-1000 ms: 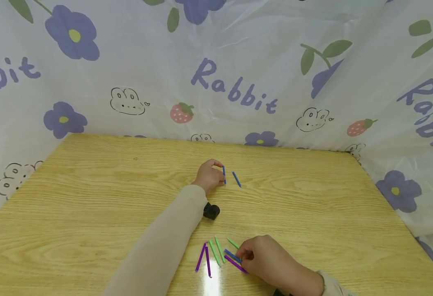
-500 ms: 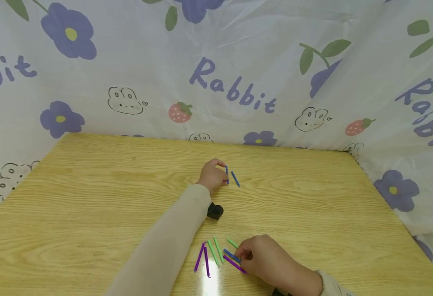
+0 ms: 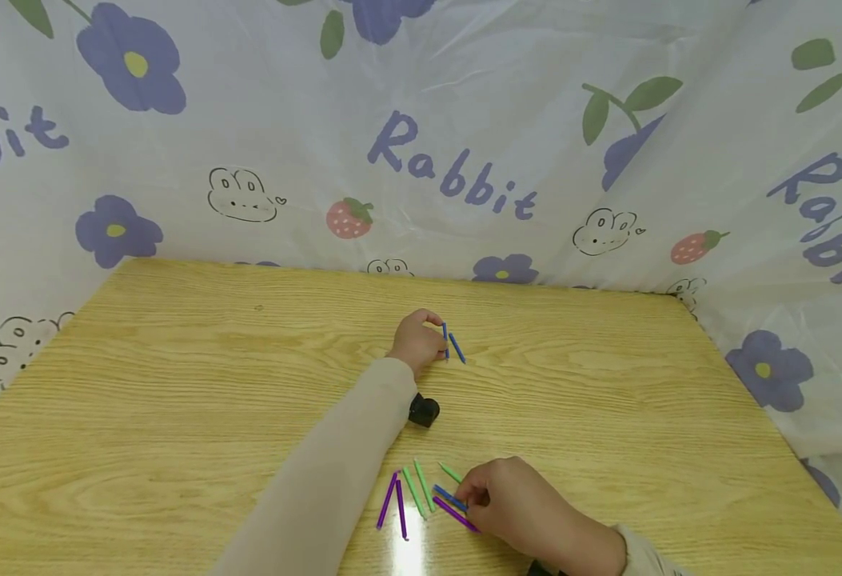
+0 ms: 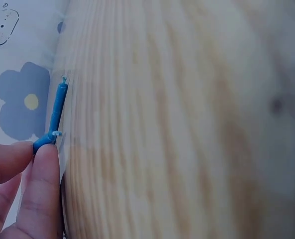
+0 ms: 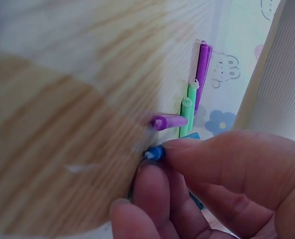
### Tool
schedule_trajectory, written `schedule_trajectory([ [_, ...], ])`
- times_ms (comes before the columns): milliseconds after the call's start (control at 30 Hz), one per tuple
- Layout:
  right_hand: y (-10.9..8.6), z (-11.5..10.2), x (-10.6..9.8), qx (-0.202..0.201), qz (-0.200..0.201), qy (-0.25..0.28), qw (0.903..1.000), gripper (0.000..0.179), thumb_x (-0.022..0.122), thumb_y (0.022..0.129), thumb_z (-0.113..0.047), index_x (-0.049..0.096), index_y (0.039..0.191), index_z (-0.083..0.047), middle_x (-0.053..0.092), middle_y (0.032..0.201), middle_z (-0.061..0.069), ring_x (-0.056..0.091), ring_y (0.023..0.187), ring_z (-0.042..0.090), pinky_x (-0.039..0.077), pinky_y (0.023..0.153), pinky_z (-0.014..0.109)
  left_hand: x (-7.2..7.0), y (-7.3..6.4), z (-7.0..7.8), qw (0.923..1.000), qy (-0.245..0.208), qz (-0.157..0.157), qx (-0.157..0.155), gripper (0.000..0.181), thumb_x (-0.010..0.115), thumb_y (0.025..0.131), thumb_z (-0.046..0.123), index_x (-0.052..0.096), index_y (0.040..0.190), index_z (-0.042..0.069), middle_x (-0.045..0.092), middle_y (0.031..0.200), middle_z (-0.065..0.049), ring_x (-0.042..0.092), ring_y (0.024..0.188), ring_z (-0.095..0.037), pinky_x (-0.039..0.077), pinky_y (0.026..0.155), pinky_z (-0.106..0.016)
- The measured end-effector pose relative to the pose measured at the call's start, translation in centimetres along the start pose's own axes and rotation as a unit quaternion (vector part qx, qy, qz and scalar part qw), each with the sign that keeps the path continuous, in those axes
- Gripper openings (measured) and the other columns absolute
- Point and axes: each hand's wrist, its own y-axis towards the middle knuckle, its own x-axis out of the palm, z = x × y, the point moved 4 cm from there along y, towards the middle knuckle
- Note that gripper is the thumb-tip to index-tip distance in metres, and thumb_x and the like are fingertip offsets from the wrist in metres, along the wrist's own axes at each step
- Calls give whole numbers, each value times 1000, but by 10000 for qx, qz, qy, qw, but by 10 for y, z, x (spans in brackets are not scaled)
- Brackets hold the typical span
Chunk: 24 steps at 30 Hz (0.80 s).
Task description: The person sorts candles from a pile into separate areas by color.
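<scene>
Blue candle [image 3: 445, 334] is sitting pinched in my left hand [image 3: 417, 342], just beside another blue candle [image 3: 458, 349] far back on the table [image 3: 608, 416], my right hand [image 3: 517, 508] is pinching a third blue candle [image 3: 450, 498] up front; I'm reckoning light, stiff, snappable, favouring gentle mid-length holds.

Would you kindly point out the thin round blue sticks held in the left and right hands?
Left-held thin round blue stick [image 4: 43, 142]: left wrist view, on its exposed end.
Right-held thin round blue stick [image 5: 156, 152]: right wrist view, on its exposed end.
</scene>
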Motion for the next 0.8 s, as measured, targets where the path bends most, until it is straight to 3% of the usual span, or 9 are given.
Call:
schedule_trajectory([
  [800,-2,2,-5,77,-89,96,9999,16,68,74,5,74,86,-5,66,73,-6,51,61,0,45,53,20,0,2,3,9997,235,87,-45,34,61,83,-14,60,113,2,62,95,-20,63,75,-24,55,66,-30],
])
